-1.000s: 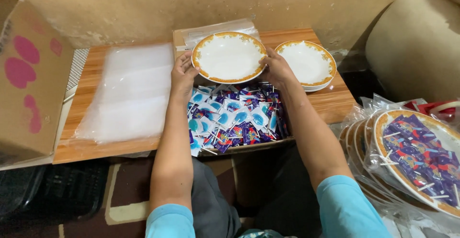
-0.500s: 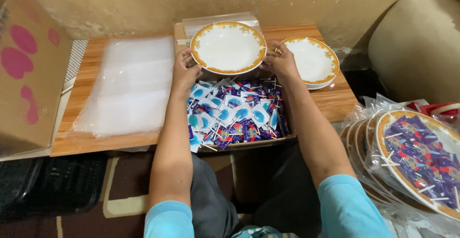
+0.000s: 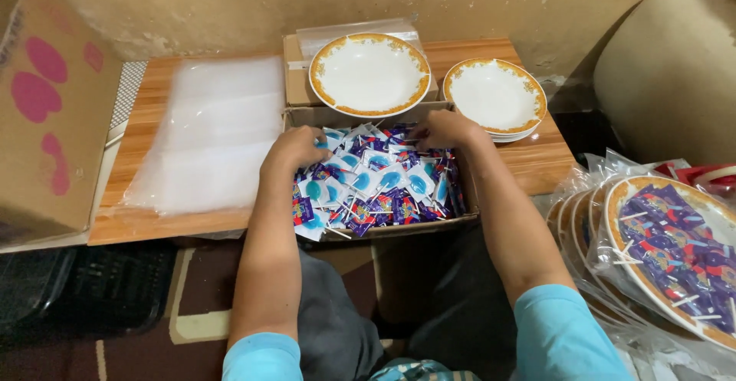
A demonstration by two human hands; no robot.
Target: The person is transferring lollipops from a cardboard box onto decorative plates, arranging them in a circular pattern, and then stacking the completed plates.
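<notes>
A low wooden table (image 3: 529,162) is sitting against a stained wall. At left, clear plastic bags (image 3: 211,132) are lying stacked. At centre, the left hand (image 3: 295,149) and right hand (image 3: 446,129) are curling loosely into a cardboard box of wrapped lollipops (image 3: 376,185), fingers touching wrappers; whether either is gripping one is unclear. A gold-rimmed white plate (image 3: 369,73) is resting just above; at right, wrapped filled plates (image 3: 667,254) are leaning.

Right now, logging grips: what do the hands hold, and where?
Cannot be told. Both the left hand and right hand rest in the wrapped lollipops; fingers hidden. The plate lies unheld.
</notes>
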